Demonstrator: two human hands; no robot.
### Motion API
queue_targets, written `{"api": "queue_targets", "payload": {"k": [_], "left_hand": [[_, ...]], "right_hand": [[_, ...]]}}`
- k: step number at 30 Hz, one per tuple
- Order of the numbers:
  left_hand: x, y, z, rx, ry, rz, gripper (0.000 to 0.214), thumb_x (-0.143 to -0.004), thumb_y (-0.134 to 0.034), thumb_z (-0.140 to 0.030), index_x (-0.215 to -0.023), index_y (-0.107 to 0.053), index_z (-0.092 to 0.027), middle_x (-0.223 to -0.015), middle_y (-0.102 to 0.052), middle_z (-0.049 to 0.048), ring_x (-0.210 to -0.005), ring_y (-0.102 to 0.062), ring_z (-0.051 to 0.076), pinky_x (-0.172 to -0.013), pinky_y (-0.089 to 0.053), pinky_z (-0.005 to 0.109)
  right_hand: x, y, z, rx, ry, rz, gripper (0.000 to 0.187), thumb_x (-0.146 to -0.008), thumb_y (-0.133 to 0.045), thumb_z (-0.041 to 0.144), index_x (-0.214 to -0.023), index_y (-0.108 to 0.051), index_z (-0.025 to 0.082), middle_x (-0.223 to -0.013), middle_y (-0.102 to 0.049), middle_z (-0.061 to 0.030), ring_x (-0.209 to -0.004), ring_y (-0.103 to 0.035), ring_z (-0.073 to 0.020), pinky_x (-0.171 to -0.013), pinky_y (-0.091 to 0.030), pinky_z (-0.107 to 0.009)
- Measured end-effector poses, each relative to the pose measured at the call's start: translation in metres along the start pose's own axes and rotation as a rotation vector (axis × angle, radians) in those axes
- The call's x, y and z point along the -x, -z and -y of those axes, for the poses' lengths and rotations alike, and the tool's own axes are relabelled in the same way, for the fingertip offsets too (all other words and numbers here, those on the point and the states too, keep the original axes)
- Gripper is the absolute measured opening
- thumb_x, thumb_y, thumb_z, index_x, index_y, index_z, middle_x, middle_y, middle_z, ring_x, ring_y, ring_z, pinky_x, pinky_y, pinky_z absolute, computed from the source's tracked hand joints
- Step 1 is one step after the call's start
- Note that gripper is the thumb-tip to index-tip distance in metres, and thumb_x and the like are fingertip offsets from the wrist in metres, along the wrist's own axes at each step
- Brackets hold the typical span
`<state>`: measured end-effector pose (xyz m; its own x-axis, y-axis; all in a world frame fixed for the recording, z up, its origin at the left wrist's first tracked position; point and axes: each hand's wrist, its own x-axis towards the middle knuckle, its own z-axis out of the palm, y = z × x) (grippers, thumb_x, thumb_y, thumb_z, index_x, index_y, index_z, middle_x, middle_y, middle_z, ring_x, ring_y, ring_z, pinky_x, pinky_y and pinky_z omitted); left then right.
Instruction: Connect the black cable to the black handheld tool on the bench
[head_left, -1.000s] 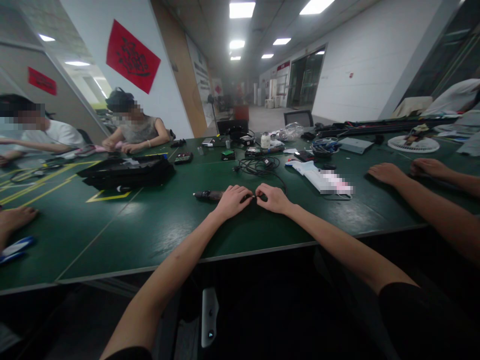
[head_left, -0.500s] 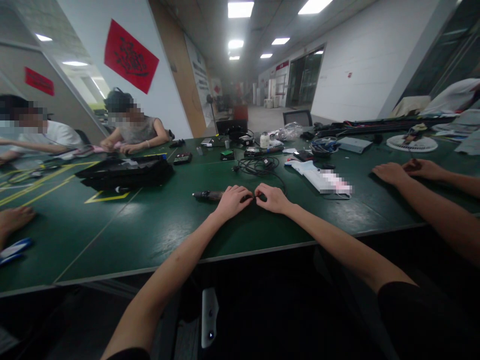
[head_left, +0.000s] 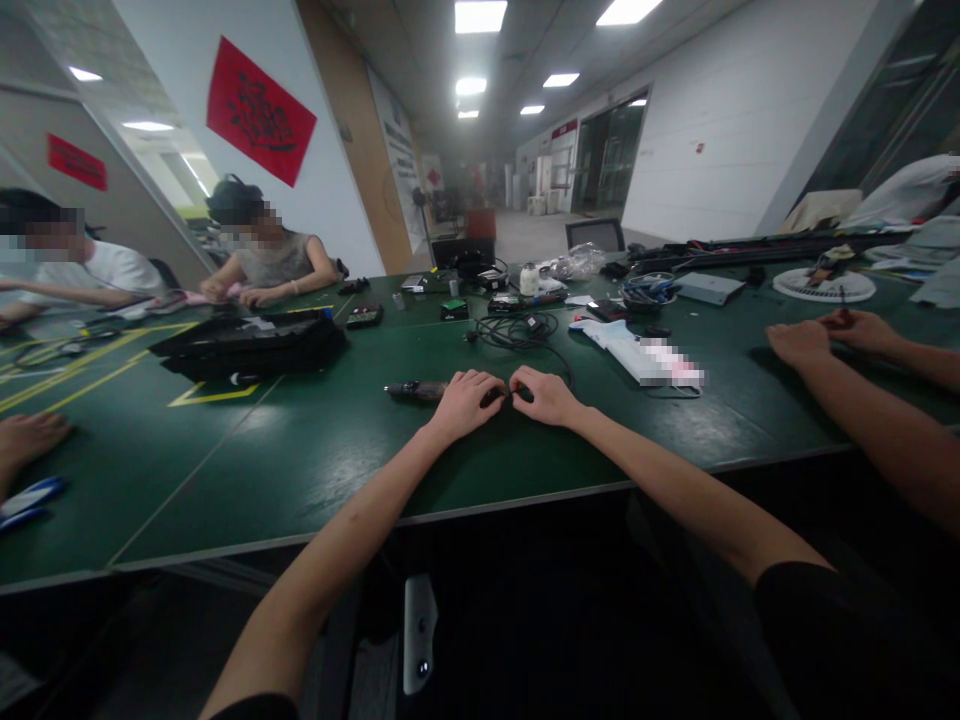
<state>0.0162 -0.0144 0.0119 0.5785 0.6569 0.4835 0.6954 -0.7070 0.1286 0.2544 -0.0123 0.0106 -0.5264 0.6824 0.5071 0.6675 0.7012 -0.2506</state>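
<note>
My left hand [head_left: 465, 400] lies curled over the right end of a dark pen-shaped rotary tool [head_left: 416, 391] resting on the green table [head_left: 315, 450]. My right hand [head_left: 547, 397] sits just to its right, fingers pinched on the tool's black cable [head_left: 525, 335] where it joins the tool. The two hands almost touch. The cable runs back in a loose coil behind them.
A black bag [head_left: 251, 345] lies at left, a white device [head_left: 637, 355] at right, and small boxes and bottles at the back. Another person's hands [head_left: 814, 338] rest at right, one hand [head_left: 30, 437] at left. Two seated people work at far left.
My hands have stayed in place on the tool and cable. The other person's hands at right have shifted slightly to the right.
</note>
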Motion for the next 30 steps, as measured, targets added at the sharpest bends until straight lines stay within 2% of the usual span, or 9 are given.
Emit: {"api": "queue_targets", "payload": {"k": [12, 18, 25, 30], "left_hand": [[-0.0014, -0.0001, -0.0066, -0.001, 0.0, -0.013, 0.015, -0.102, -0.061, -0.034, -0.114, -0.068, -0.028, -0.126, -0.071, 0.0051, -0.121, -0.059, 0.028, -0.102, -0.043, 0.047], [-0.0018, -0.0019, -0.0047, 0.043, -0.023, -0.024, 0.012, -0.104, -0.061, -0.032, -0.113, -0.066, -0.027, -0.125, -0.072, 0.0032, -0.12, -0.06, 0.025, -0.102, -0.043, 0.044], [-0.0011, -0.0008, -0.0064, 0.039, -0.03, 0.005, 0.017, -0.103, -0.058, -0.027, -0.117, -0.066, -0.028, -0.127, -0.072, 0.0048, -0.123, -0.06, 0.027, -0.105, -0.043, 0.046], [-0.0012, -0.0013, -0.0053, 0.015, -0.02, -0.004, 0.013, -0.102, -0.061, -0.032, -0.113, -0.066, -0.027, -0.125, -0.072, 0.0042, -0.121, -0.06, 0.027, -0.103, -0.043, 0.046]], "right_hand": [[-0.0001, 0.0005, -0.0002, 0.009, 0.002, 0.004, 0.011, -0.092, -0.064, 0.025, -0.103, -0.063, 0.024, -0.106, -0.068, -0.0033, -0.086, -0.063, -0.0196, -0.074, -0.043, -0.029], [0.0002, 0.0011, 0.0006, 0.006, 0.005, 0.008, 0.011, -0.092, -0.064, 0.024, -0.103, -0.063, 0.024, -0.106, -0.068, -0.0032, -0.086, -0.063, -0.0196, -0.074, -0.044, -0.029], [0.0007, 0.0009, 0.0001, 0.002, 0.0, 0.001, 0.012, -0.092, -0.064, 0.024, -0.104, -0.063, 0.024, -0.106, -0.068, -0.0031, -0.085, -0.063, -0.0194, -0.075, -0.043, -0.029], [0.0004, 0.0002, -0.0003, -0.008, 0.001, 0.007, 0.01, -0.092, -0.063, 0.024, -0.102, -0.063, 0.024, -0.105, -0.067, -0.003, -0.086, -0.063, -0.019, -0.074, -0.043, -0.029]]}}
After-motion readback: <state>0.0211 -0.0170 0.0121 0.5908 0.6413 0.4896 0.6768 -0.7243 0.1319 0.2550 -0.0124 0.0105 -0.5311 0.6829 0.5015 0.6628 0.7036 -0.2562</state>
